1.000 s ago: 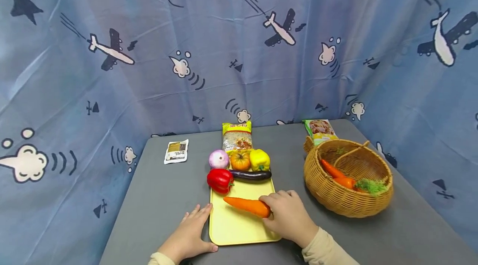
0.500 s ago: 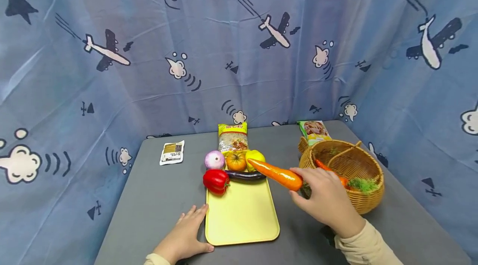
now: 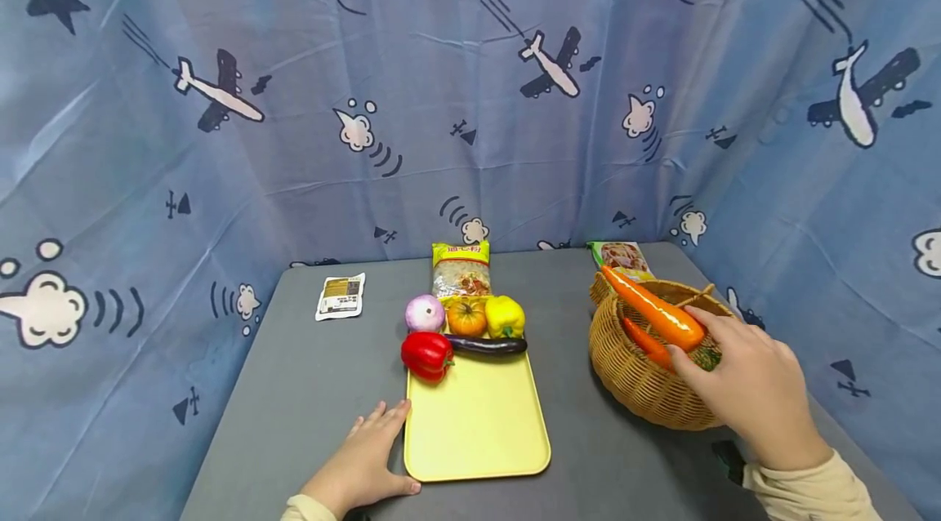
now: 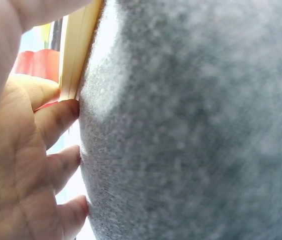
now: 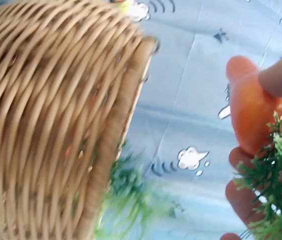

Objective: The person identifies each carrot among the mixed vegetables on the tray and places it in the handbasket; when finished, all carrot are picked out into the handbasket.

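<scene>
My right hand (image 3: 753,386) grips an orange carrot (image 3: 653,305) by its thick end, its tip pointing up and left over the wicker basket (image 3: 632,382). In the right wrist view the carrot (image 5: 251,110) sits between thumb and fingers, its green leafy top (image 5: 276,185) hanging below. Inside the basket lies another carrot (image 3: 647,341); green leaves (image 5: 131,190) stick out past its rim. My left hand (image 3: 362,460) lies with fingers spread at the yellow tray (image 3: 478,431), fingertips at its left edge and thumb at the near corner. The left wrist view shows the fingertips (image 4: 56,120) against the tray's side.
On the tray's far part are a red bell pepper (image 3: 428,356) and an eggplant (image 3: 487,345). Behind them sit an onion (image 3: 425,313), a tomato (image 3: 466,317) and a yellow pepper (image 3: 505,317). Food packs (image 3: 461,269) lie farther back, one (image 3: 341,296) at the left.
My right hand lifted the carrot off the tray and carried it right, over the basket, with the carrot's tip swinging upward. My left hand stayed at the tray's edge.
</scene>
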